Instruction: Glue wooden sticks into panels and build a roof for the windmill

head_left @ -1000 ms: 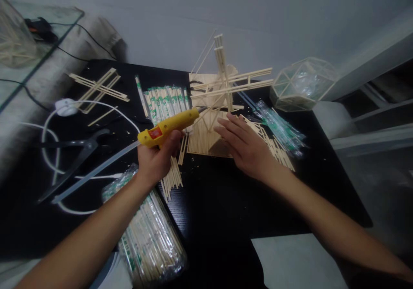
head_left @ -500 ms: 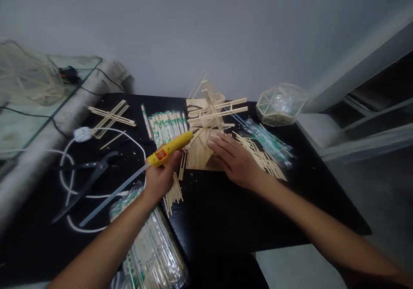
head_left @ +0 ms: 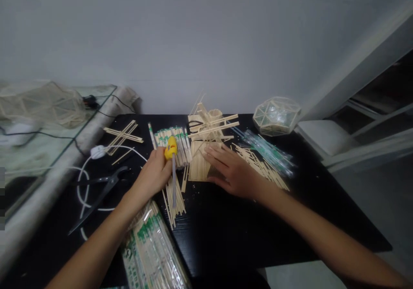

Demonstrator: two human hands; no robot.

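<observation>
My left hand (head_left: 155,169) is closed around a yellow hot glue gun (head_left: 171,146), whose back end faces me. A long translucent glue stick (head_left: 174,185) sticks out of it towards the table's front. The gun's nozzle is hidden from view. My right hand (head_left: 237,173) rests with fingers stretched over the near right part of a flat base of wooden sticks (head_left: 196,168), its thumb apart from the fingers. Whether its fingertips press on anything small cannot be seen. Behind the fingers, on the base, stands a structure of crossed sticks (head_left: 213,128) with a round stick cup (head_left: 215,114).
Wrapped chopsticks (head_left: 172,132) and loose sticks (head_left: 176,203) lie by my left hand; a large chopstick pack (head_left: 155,250) is nearer. Pliers-like cutters (head_left: 108,185) and a white cord (head_left: 84,164) lie left. Loose sticks (head_left: 263,166), wrappers (head_left: 271,153) and a faceted stick bowl (head_left: 276,116) are right.
My left hand has turned the glue gun, which pointed to the structure and now points away from me. The glue stick swung inward. My right hand stays by the base; the view has tilted up.
</observation>
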